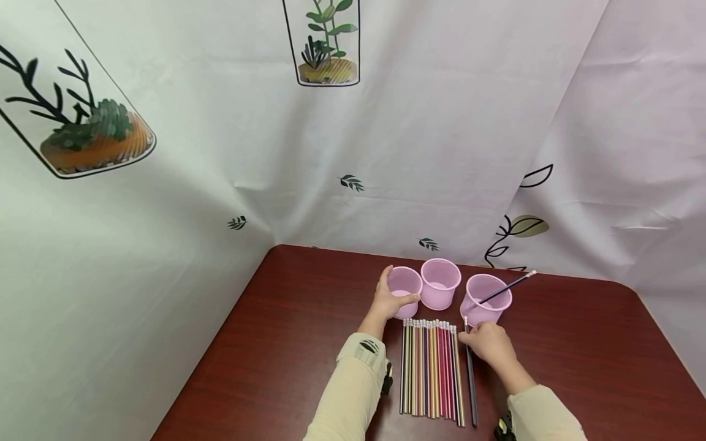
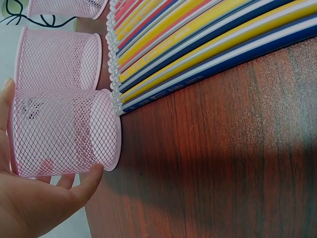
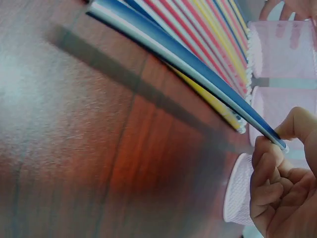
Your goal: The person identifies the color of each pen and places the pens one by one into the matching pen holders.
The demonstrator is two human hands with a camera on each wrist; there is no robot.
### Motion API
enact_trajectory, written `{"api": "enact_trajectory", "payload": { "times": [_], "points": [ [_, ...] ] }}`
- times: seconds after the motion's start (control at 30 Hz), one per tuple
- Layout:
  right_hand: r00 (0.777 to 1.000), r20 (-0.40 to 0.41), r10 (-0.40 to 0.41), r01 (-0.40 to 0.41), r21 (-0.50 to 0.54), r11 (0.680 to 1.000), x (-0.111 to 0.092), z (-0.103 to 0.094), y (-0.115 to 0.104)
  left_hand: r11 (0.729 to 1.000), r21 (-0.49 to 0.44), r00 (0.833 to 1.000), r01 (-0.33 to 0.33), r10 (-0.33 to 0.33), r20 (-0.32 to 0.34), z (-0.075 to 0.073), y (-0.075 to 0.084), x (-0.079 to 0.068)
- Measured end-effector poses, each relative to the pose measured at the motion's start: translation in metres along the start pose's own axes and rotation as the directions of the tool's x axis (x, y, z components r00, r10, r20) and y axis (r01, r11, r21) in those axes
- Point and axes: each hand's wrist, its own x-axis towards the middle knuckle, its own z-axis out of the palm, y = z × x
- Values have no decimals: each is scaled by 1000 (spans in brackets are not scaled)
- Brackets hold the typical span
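My left hand (image 1: 389,300) grips the leftmost pink mesh pencil cup (image 2: 64,134), thumb on one side and fingers round the other. The cup stands upright on the table. Between thumb and finger, my right hand (image 1: 491,344) pinches a dark blue pencil (image 3: 198,74) close to its white eraser end. In the right wrist view this pencil slants above the table, casting a shadow. Beside it lies a row of striped pencils (image 1: 430,373), erasers toward the cups. The right cup (image 1: 478,312), just beyond my right hand, has one dark pencil (image 1: 513,284) leaning in it.
Between the other two cups stands a middle pink cup (image 1: 439,298), close beside the left one. The dark red wooden table (image 1: 298,343) has rounded far corners. Behind it hangs a white cloth (image 1: 441,135) printed with plants.
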Motion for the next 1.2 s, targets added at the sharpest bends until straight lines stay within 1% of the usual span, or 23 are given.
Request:
{"api": "enact_trajectory", "payload": {
  "times": [0.3, 0.5, 0.73, 1.0, 1.2],
  "points": [
    [999, -34, -17, 18, 31, 999, 2, -8, -13, 1000, -1, 1000, 5, -5, 1, -1, 0, 0],
    [996, -76, -53, 56, 37, 998, 2, -13, -22, 1000, 5, 1000, 8, -8, 5, -1, 0, -1],
    [985, -136, -105, 109, 20, 994, 4, -22, -32, 1000, 12, 1000, 7, -7, 2, -1, 1, -1],
    [981, -177, -79, 90, 55, 994, 6, -37, -40, 1000, -3, 1000, 7, -7, 8, -2, 0, -1],
    [978, -200, -62, 79, 74, 994, 7, -44, -46, 1000, -9, 1000, 2, -2, 6, -2, 1, -1]
  ]
}}
